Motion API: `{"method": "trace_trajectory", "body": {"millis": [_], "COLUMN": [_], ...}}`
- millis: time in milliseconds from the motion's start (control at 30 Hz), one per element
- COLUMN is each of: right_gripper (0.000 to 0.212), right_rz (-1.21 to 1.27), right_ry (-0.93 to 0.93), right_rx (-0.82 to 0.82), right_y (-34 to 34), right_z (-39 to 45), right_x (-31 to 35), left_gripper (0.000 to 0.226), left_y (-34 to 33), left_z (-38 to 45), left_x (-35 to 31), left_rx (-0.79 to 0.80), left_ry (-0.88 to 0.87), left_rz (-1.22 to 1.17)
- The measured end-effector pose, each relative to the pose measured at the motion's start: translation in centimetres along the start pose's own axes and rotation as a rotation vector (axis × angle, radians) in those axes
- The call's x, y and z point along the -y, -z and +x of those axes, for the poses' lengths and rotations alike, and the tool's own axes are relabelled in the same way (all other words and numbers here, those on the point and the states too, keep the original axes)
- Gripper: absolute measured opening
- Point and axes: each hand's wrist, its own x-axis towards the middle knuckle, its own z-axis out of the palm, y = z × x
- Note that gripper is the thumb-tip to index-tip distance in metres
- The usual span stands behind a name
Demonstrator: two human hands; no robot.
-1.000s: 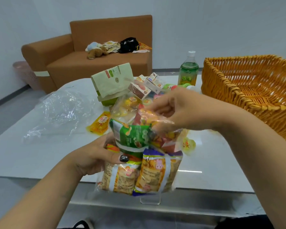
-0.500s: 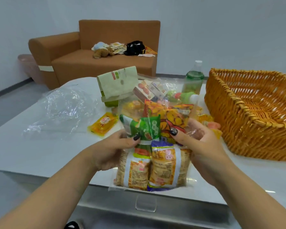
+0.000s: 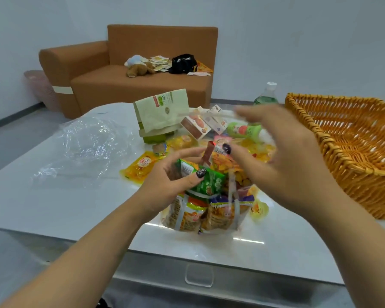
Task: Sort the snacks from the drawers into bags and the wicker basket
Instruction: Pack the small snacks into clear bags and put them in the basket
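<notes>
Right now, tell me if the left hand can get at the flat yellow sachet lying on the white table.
Probably yes: the flat yellow sachet lies uncovered just beyond the left hand, though that hand grips the green snack packet.

You get one view only, the head camera, worn on the person and looking forward and down across the white table [image 3: 53,196]. It sits close: both forearms enter from the bottom edge, left hand [image 3: 165,187] and right hand [image 3: 282,165] fill the centre. Wide angle, so the wicker basket [image 3: 353,138] bends at the right and the sofa [image 3: 129,70] shows far behind. No second view shares anything.
</notes>
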Motion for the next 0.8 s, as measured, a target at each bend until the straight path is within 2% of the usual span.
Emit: {"method": "trace_trajectory", "body": {"millis": [33,133,200,333,400,500,600,633,667,700,733,767,800], "right_gripper": [0.037,0.041,0.042,0.045,0.044,0.045,0.044,0.054,0.076,0.098,0.109,0.107,0.094], "right_rz": [-0.04,-0.226,-0.265,-0.123,-0.046,-0.068,-0.022,0.016,0.108,0.27,0.489,0.713,0.891], "right_ry": [0.034,0.083,0.07,0.029,-0.014,-0.061,-0.132,-0.2,-0.322,-0.469,-0.599,-0.691,-0.741], "right_rx": [0.103,0.389,0.453,0.51,0.499,0.45,0.25,0.19,0.178,0.206,0.24,0.27,0.295], "right_y": [0.0,-1.1,-1.9,-1.6,-0.4,1.4,1.0,0.2,-0.6,-1.4,-2.2,-2.9,-3.3], "right_z": [0.3,0.3,0.3,0.5,0.8,0.8,0.0,-0.5,-0.9,-1.4,-1.9,-2.4,-2.9], "right_x": [0.7,2.2,2.3,1.8,0.8,-1.5,-3.5,-4.2,-4.6,-5.1,-5.3,-5.5,-5.6], "left_gripper": [0.053,0.054,0.05,0.037,0.033,0.033,0.034,0.033,0.032,0.032,0.032,0.032,0.03], "left_y": [0.0,0.3,0.5,0.3,0.3,0.6,0.9,0.9,0.9,0.8,0.8,0.7,0.7], "left_z": [-0.1,0.0,0.0,-0.5,-0.7,-0.9,-1.0,-0.9,-0.9,-0.9,-0.9,-0.9,-0.8], "left_x": [-0.1,0.0,0.0,-0.3,-0.5,-0.4,-0.1,0.0,0.1,0.2,0.3,0.4,0.5], "left_rx": [0.014,0.005,-0.006,-0.025,-0.027,-0.051,-0.076,-0.084,-0.09,-0.101,-0.115,-0.126,-0.135], "left_ry": [-0.001,0.003,-0.001,0.013,0.021,0.04,0.064,0.072,0.081,0.092,0.101,0.107,0.116], "left_rz": [0.013,0.039,0.033,0.055,0.059,0.027,-0.005,-0.022,-0.035,-0.044,-0.051,-0.059,-0.066]}}
